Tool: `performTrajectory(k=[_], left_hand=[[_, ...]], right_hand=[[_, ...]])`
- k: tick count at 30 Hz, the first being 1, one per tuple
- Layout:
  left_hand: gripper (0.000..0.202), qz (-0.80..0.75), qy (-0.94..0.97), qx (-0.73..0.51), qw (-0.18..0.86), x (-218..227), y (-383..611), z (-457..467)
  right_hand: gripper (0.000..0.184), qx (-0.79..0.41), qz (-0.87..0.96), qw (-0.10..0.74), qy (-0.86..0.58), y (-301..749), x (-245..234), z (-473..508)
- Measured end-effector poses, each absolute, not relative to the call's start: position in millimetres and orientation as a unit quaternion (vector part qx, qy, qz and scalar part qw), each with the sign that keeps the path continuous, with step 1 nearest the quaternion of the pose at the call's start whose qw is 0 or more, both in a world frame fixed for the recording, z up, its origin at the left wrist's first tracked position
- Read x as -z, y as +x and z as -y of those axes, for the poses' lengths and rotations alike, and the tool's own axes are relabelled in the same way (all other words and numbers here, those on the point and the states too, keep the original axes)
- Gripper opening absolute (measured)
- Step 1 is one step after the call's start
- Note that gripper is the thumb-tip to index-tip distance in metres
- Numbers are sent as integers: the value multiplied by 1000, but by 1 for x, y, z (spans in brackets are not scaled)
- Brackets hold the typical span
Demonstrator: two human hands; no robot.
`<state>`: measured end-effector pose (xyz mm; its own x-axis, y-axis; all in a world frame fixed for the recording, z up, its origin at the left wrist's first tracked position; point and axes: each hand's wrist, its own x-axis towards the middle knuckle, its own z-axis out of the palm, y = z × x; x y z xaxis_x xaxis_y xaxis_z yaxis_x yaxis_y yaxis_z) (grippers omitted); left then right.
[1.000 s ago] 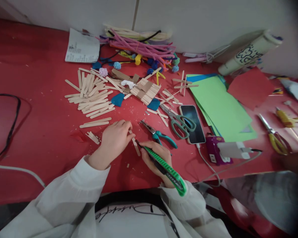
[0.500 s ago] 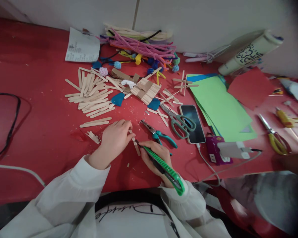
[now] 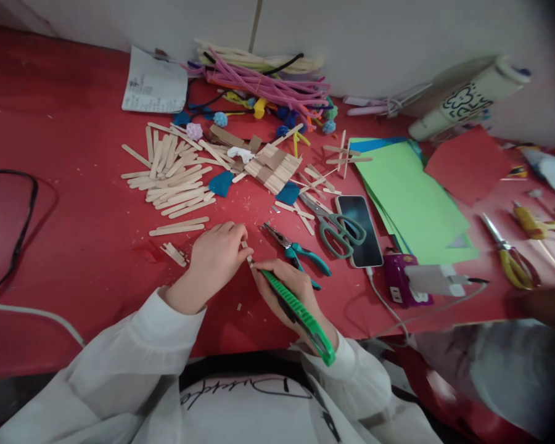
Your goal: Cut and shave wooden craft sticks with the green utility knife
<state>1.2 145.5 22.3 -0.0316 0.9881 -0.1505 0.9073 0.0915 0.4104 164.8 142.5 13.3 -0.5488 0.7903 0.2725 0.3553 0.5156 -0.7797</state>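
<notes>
My left hand [image 3: 216, 257] is curled on the red table [image 3: 74, 203], its fingertips pinning down the far end of a thin wooden craft stick [image 3: 246, 251]. My right hand [image 3: 290, 288] is closed round a green utility knife [image 3: 300, 313]. The knife's tip rests against the stick right beside my left fingertips. Most of the stick is hidden under my right hand.
A heap of craft sticks [image 3: 173, 179] and a glued stick panel [image 3: 274, 168] lie beyond my hands. Teal pliers [image 3: 296, 251], green scissors [image 3: 335, 227], a phone [image 3: 361, 229] and green paper [image 3: 409, 200] sit to the right. Pipe cleaners [image 3: 268, 86] line the wall. Another person's sleeve [image 3: 504, 364] is at lower right.
My right hand and the knife have slid up and left along the stick, toward my left fingertips. My left hand has stayed put.
</notes>
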Motion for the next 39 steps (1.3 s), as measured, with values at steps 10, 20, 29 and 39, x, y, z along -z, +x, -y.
performTrajectory(k=[10,20,29,39], left_hand=[[11,-705,676,-92,193,-24,1,-146],[9,-695,686,-89,194,-24,0,-146],[5,-624,745,-88,219,-27,-8,-149],[14,-642,746,-80,159,-23,-10,-145]], right_hand=[[13,-470,662,322,-487,172,-6,-140],[13,-539,582,347,-501,163,-3,-142],[10,-403,716,328,-466,167,-12,-138],[8,-306,749,361,-464,172,-23,-124]])
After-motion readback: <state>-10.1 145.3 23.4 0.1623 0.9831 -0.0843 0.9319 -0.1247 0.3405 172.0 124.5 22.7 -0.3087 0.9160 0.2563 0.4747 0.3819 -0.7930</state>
